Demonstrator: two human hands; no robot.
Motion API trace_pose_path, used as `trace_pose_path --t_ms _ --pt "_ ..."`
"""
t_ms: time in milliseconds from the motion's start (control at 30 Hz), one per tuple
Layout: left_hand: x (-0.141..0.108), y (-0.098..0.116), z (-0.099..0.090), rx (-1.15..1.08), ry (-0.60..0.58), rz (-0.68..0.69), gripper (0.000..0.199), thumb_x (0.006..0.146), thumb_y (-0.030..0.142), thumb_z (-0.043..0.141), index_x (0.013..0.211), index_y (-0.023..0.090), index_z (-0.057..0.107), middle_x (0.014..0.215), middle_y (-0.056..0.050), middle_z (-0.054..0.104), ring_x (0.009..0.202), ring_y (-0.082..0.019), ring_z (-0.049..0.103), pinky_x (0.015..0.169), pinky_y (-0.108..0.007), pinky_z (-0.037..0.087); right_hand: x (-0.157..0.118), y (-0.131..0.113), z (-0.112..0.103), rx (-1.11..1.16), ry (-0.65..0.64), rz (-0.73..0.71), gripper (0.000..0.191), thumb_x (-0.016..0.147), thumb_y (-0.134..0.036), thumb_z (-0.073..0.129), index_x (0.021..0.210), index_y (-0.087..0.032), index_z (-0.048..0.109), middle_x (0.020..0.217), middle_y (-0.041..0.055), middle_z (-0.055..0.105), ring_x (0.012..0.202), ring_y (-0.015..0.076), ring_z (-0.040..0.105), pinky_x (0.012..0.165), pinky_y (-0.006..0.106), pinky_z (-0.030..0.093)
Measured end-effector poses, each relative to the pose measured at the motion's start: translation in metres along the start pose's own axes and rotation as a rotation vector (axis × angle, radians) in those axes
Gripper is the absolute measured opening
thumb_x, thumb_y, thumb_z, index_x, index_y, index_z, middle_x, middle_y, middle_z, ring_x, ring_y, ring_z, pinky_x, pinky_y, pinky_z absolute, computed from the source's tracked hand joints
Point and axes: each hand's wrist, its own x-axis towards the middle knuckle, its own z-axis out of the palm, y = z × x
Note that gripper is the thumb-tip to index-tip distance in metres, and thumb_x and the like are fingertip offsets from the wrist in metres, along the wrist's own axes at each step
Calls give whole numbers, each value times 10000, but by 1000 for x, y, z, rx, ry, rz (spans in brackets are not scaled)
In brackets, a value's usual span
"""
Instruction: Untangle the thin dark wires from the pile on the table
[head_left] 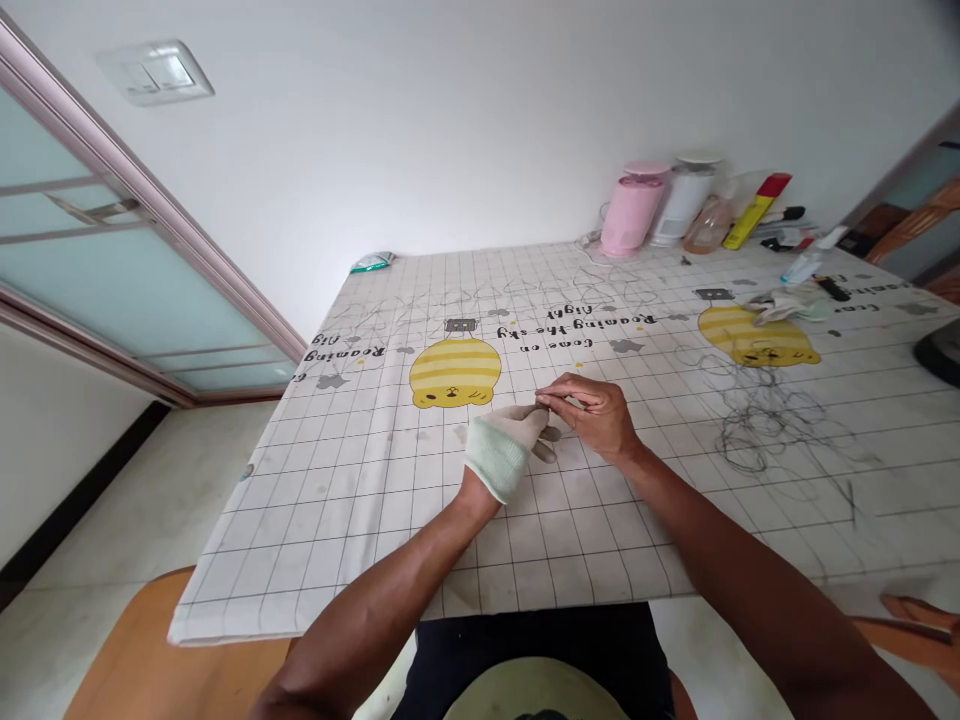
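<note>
My left hand (510, 440) wears a pale glove with a light green cuff, and its thumb and forefinger are pinched together. Touching its fingertips from the right is my bare right hand (596, 412), also in a pinch. Whatever lies between the fingertips is too small to make out. Both hands are over the checked tablecloth (360, 540), just right of a printed yellow bear balloon (455, 372). A loose tangle of thin dark thread (757, 430) lies on the cloth to the right of my right hand.
Along the wall stand a pink cylinder (631, 215), a white one (681, 205), a clear bottle (709, 225) and a yellow-red box (756, 212). Another glove (791, 302) lies at the right, near a small spray bottle (814, 255). A green-white packet (372, 262) sits at the back left.
</note>
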Motion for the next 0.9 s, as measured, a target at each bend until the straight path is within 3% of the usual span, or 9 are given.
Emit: trace_pose_path --t_ms 133,267,400,500,733,900 --pt "5 0 -2 -73 52 -4 217 937 288 625 822 160 758 835 -65 794 555 -148 704 641 -272 528 1 4 1 66 -24 110 207 926 -447 763 1055 -294 816 1002 48 798 899 244 745 809 404 607" --pt "9 0 -7 -63 131 33 214 945 288 594 883 186 772 841 -35 796 619 -157 739 678 -262 522 1 -1 -9 207 -41 210 297 983 -483 688 1139 -248 782 991 72 785 875 232 737 729 367 592" --pt "10 1 -11 34 197 74 280 959 302 544 772 209 730 887 -6 800 708 -157 765 718 -251 511 -2 -11 -14 270 -129 192 350 1034 -503 601 1105 -211 781 940 91 765 818 222 714 707 368 575" --pt "9 3 -13 116 209 111 317 971 321 512 734 222 697 877 20 789 720 -151 761 730 -252 505 -7 -15 -9 228 -177 205 334 1002 -511 656 1055 -206 781 912 81 756 816 218 712 689 347 568" --pt "10 -3 -12 418 260 192 301 956 290 504 678 245 610 765 41 734 713 -142 721 674 -245 463 -12 -7 3 211 -130 230 294 938 -490 743 1028 -215 793 880 56 763 785 192 703 651 308 559" --pt "11 -4 -12 361 255 191 313 964 305 488 698 243 641 807 41 755 688 -137 728 686 -247 470 -12 -1 5 255 -128 241 315 948 -510 719 959 -205 798 767 35 739 648 160 658 588 301 548"
